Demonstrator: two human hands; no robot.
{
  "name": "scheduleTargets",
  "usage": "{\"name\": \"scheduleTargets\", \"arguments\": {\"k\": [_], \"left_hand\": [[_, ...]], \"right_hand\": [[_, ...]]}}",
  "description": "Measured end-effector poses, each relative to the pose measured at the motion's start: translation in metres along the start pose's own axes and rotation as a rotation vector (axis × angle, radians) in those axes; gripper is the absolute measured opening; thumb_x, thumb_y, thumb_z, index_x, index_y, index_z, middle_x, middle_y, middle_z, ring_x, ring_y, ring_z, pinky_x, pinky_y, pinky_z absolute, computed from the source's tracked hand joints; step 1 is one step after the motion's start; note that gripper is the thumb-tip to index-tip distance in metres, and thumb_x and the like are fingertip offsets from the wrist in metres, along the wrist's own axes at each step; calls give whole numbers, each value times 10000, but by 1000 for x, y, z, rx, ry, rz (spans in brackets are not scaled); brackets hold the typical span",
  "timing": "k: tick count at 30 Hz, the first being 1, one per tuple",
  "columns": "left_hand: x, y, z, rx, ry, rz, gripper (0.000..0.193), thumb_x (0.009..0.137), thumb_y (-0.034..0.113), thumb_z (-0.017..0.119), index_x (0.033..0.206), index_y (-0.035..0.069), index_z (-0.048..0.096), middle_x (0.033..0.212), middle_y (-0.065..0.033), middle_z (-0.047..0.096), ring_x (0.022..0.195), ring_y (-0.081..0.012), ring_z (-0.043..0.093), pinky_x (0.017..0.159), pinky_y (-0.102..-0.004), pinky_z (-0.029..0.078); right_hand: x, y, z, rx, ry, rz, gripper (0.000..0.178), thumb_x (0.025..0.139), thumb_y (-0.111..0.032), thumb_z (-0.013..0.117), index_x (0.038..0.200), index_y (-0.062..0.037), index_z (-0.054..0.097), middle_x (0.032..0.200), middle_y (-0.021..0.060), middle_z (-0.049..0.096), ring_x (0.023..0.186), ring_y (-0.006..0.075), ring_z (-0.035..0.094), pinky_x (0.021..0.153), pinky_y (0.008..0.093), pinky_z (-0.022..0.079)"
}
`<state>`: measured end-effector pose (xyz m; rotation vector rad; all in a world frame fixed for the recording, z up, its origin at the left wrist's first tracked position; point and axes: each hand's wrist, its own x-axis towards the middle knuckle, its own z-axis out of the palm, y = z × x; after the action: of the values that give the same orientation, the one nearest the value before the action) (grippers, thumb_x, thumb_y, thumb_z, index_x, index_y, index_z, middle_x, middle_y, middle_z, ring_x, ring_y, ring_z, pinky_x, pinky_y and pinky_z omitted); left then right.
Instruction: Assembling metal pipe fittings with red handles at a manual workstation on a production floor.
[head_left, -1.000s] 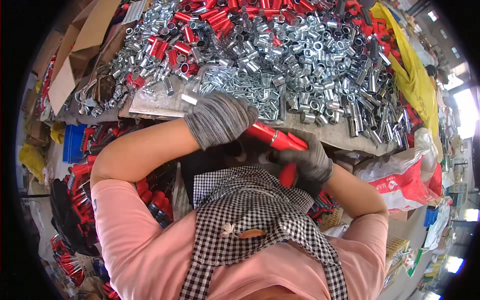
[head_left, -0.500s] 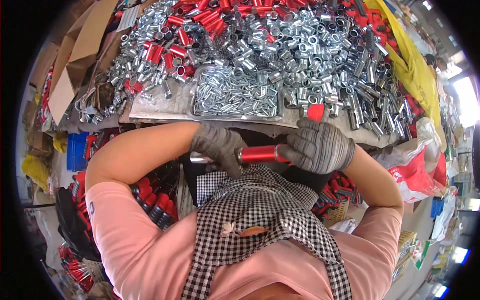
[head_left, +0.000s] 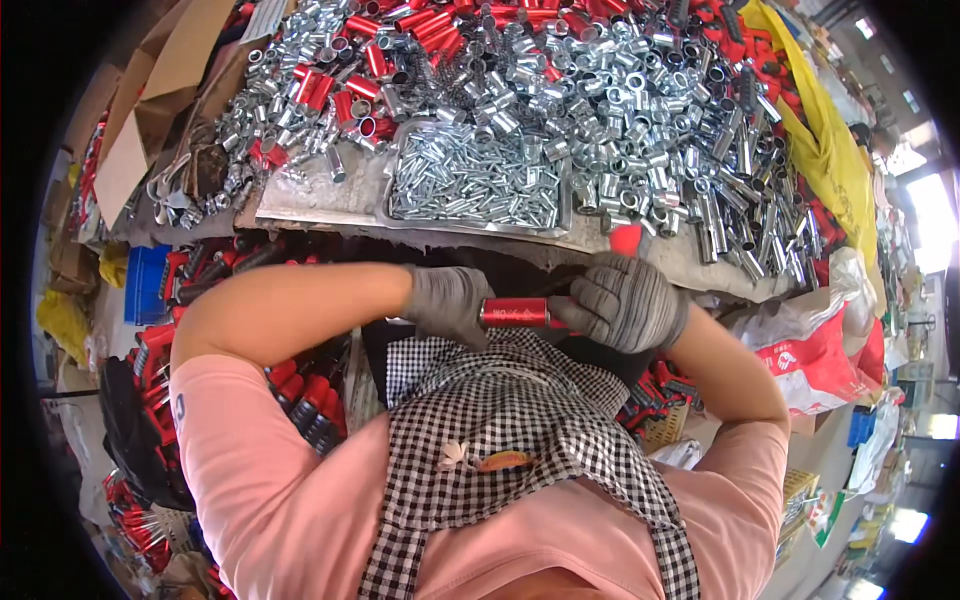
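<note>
Both of my hands wear grey striped knit gloves and are closed on one tool with a red metal barrel (head_left: 514, 312). It lies sideways above my lap, just in front of the bench edge. My left hand (head_left: 448, 305) wraps its left end, which is mostly hidden under the glove. My right hand (head_left: 625, 303) grips the right end, with a red tip (head_left: 626, 239) sticking up beyond its fingers. What joins the tip to the barrel is hidden by that glove. Beyond my hands, a clear tray (head_left: 565, 205) holds many small metal pins.
Loose silver sleeves (head_left: 630, 130) and red tubes (head_left: 430, 30) are heaped across the bench. An open cardboard box (head_left: 165, 100) stands at the left, with a blue bin (head_left: 148, 285) below. To the right are a yellow sheet (head_left: 825, 165) and a red-and-white sack (head_left: 815, 365).
My left hand has shifted right along the tool, and the silver end that stuck out past it is now covered. My right hand has turned slightly, with the red tip lower.
</note>
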<state>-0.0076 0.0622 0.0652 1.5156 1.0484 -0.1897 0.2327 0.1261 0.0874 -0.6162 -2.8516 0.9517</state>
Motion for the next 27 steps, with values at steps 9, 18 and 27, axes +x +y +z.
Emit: {"name": "scheduleTargets", "arguments": {"k": [9, 18, 27], "left_hand": [[-5, 0, -3, 623, 854, -56, 366, 704, 288, 692, 923, 14, 589, 706, -128, 640, 649, -265, 642, 570, -378, 505], [-11, -5, -7, 1132, 991, 94, 306, 793, 299, 595, 930, 24, 592, 759, -164, 649, 669, -314, 639, 564, -450, 500], [8, -17, 8, 263, 201, -73, 332, 701, 331, 704, 870, 47, 664, 680, -154, 645, 654, -290, 651, 609, -384, 531]], "right_hand": [[21, 21, -19, -258, 131, -277, 528, 650, -129, 690, 1158, -46, 575, 838, 83, 633, 779, 303, 643, 698, 377, 542], [4, 10, 32, 964, 63, 361, 446, 662, -57, 670, 1096, -7, 581, 911, 95, 621, 750, 204, 604, 705, 307, 516], [10, 3, 23, 520, 170, 195, 385, 696, -137, 698, 1053, -42, 588, 784, 82, 611, 655, 207, 588, 662, 338, 508]]}}
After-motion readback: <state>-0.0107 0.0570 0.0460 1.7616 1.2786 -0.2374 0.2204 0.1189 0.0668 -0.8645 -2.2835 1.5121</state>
